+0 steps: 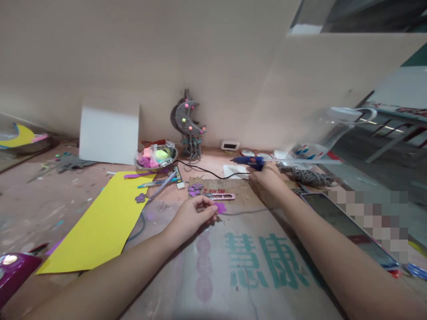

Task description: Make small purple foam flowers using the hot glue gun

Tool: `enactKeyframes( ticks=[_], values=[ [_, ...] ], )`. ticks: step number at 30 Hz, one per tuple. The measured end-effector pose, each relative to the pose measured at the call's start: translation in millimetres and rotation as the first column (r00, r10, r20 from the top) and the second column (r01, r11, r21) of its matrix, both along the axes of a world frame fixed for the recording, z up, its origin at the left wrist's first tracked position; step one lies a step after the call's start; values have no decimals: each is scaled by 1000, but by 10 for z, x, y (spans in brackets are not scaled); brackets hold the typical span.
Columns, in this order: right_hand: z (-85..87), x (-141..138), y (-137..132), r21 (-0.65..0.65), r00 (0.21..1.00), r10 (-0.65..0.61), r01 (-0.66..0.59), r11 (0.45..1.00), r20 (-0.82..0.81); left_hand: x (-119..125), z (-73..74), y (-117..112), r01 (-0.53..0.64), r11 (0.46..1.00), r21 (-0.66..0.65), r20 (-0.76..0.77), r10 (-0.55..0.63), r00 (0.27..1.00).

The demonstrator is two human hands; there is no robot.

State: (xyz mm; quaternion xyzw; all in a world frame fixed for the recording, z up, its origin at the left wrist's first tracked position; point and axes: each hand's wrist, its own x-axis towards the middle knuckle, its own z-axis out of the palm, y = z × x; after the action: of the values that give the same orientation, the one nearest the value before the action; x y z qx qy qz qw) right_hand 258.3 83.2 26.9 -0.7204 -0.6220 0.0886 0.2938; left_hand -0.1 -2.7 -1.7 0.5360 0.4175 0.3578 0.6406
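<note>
My left hand (200,210), fingers pinched together, holds a small purple flower cutout (220,207) by its edge above the board. A grey strand of yarn (248,212) runs right from beside the flower. Farther back, my right hand (267,175) is closed around a blue hot glue gun (255,163), its nozzle pointing left and a clear glue stick out of its rear. Just beyond my left hand lie a pink utility knife (224,196) and several grey-and-purple flowers (195,189) on brown cardboard (245,191).
Yellow card (96,222) lies to the left with pens (162,187) at its edge. Behind are a metal bowl (156,168) of coloured clay packs and a yarn-wrapped moon ornament (183,118). To the right are a phone (347,229), a grey yarn bundle (310,177) and a clear jug (328,133).
</note>
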Motion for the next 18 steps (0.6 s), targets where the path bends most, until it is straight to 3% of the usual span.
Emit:
enactKeyframes(
  ticks=[4, 8, 11, 15, 18],
  values=[
    [224, -154, -175, 17, 998, -28, 29, 999, -50, 13, 25, -13, -11, 1000, -8, -28, 10, 1000],
    [348, -409, -528, 25, 963, 144, -142, 989, -227, -5, -4, -13, -40, 997, 65, -59, 44, 997],
    [317, -528, -837, 59, 899, 254, -250, 966, -356, -31, -36, 10, -82, 989, 123, -93, 94, 991],
    [194, -560, -1112, -64, 907, 153, -193, 979, -393, -22, -24, -4, -97, 992, 81, -64, 103, 993],
    [102, -609, -1180, -116, 824, 138, -239, 964, -549, 27, 13, -74, -65, 997, 33, -22, 66, 998]
  ],
)
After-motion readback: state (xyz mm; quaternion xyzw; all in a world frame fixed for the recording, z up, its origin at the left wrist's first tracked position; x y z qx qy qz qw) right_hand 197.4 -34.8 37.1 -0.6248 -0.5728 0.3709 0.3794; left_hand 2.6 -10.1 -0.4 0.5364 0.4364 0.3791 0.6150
